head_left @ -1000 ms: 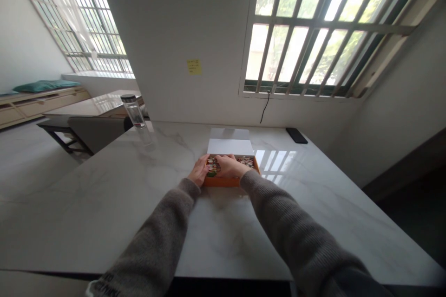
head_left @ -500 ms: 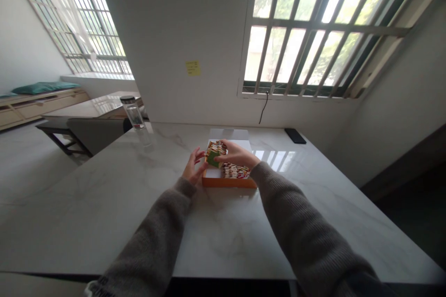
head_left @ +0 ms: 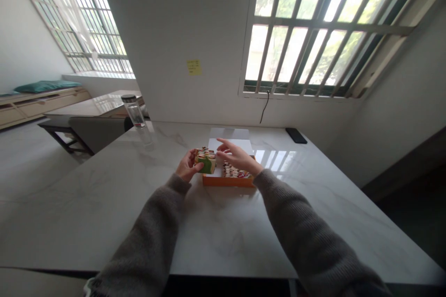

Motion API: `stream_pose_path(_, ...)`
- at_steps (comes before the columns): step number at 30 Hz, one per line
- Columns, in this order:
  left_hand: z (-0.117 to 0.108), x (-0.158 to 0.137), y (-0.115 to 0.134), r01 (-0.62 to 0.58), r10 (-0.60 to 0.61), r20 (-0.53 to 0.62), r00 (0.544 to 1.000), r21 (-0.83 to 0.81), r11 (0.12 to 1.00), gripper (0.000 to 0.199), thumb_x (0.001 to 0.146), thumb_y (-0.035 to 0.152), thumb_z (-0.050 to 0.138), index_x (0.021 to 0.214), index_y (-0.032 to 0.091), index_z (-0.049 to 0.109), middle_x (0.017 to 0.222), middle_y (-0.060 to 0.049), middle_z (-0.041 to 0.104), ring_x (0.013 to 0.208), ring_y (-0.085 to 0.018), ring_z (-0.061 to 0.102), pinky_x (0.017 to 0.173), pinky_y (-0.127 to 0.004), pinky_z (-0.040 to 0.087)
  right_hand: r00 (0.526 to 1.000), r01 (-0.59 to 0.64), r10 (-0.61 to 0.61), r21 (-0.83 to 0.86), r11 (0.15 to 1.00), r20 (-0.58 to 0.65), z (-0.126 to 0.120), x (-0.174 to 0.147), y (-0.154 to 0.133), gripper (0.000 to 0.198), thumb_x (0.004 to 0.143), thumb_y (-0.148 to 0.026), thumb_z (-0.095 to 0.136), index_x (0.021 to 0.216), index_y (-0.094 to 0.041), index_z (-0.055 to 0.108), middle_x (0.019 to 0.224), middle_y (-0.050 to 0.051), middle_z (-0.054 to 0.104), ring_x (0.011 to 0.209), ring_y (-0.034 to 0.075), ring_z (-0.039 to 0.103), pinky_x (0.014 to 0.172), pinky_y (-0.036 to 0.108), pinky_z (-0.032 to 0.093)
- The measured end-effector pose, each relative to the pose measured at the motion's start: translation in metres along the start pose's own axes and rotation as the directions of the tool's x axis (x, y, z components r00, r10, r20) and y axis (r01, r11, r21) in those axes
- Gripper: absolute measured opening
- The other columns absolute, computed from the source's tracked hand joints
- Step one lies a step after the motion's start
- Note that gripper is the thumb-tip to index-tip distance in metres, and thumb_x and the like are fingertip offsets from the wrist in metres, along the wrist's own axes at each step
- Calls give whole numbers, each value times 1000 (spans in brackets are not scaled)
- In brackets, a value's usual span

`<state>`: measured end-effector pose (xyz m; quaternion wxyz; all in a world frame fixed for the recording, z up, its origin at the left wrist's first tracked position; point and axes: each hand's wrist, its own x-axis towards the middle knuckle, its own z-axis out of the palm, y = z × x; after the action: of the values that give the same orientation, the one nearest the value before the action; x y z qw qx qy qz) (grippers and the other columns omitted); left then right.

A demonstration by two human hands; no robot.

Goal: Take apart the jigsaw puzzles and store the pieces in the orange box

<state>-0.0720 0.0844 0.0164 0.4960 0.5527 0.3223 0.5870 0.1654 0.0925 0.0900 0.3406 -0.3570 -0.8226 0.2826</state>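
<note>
My left hand (head_left: 187,166) is closed around a stack of small flat pieces (head_left: 207,164), with the thumb on the green picture of the front one. The stack is held above the left edge of an orange box (head_left: 228,181). Fingers spread, my right hand (head_left: 240,156) hovers over that box, just right of the stack and holding nothing. More upright pieces (head_left: 237,171) stand in rows in the right part of the box, partly hidden by my right hand. White lining shows in its left part.
Behind the box a pale, see-through sheet or lid (head_left: 230,133) lies on the marble-patterned table (head_left: 223,227). A glass bottle (head_left: 134,112) stands at the back left edge. Far right lies a black phone (head_left: 296,136). A yellow note (head_left: 194,67) sticks to the wall.
The stack has passed from my right hand to my left and moved left, toward the edge of the box. My right hand has let go and its fingers have opened.
</note>
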Motion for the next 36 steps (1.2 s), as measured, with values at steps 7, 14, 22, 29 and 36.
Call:
stream_pose_path(7,28,-31,19,36,-35,127,991,-4,999,70,58,33,85,115,16,47,113,-12,64,105,-28,64,98,-44,48,994,-64,41,-232,971,-100,-24,-24,38,33,91,-26,56,122,-20,64,96,5,71,87,17,64,85,32,50)
stream_pose_path(14,86,-96,9,134,-200,237,951,270,954,61,60,14,76,112,19,44,110,-9,63,100,-22,65,93,-37,50,993,-77,47,-281,957,-113,-25,-38,39,28,92,-25,54,115,-19,67,95,6,72,87,18,65,83,31,49)
stream_pose_path(22,57,-103,-4,-122,-148,268,952,775,621,77,55,25,77,126,20,45,116,-13,61,109,-35,57,96,-53,43,996,-93,91,-406,909,-23,-21,-37,50,28,90,-23,58,115,-17,68,107,10,67,100,21,61,91,33,45)
stream_pose_path(29,51,-107,-6,-286,-42,360,932,801,526,92,60,37,75,142,19,37,130,-16,51,120,-38,49,102,-54,40,977,-96,183,-550,829,106,-19,-36,40,52,83,-43,69,130,-25,59,120,11,60,112,28,53,101,42,36)
stream_pose_path(36,50,-103,1,-338,-10,379,925,837,430,91,66,49,73,144,20,38,135,-14,48,120,-37,47,104,-53,38,971,-126,220,-574,809,98,-20,-38,46,49,87,-44,63,130,-20,59,122,14,61,115,30,50,99,44,36)
